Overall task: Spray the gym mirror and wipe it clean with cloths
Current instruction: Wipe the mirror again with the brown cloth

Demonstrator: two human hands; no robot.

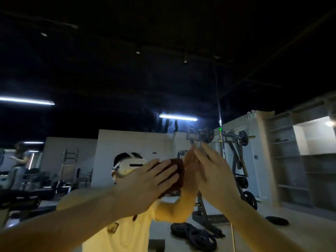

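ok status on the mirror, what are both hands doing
Left hand flat, pressing brown cloth on mirror. Right hand open, fingertips on the mirror beside the cloth, holding nothing. No spray bottle in view.

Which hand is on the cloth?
The left hand: its straight fingers press the brown cloth. The right hand is bare, holding nothing.

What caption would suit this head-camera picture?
Left hand presses a dark brown cloth against the gym mirror; right hand lies open beside it.
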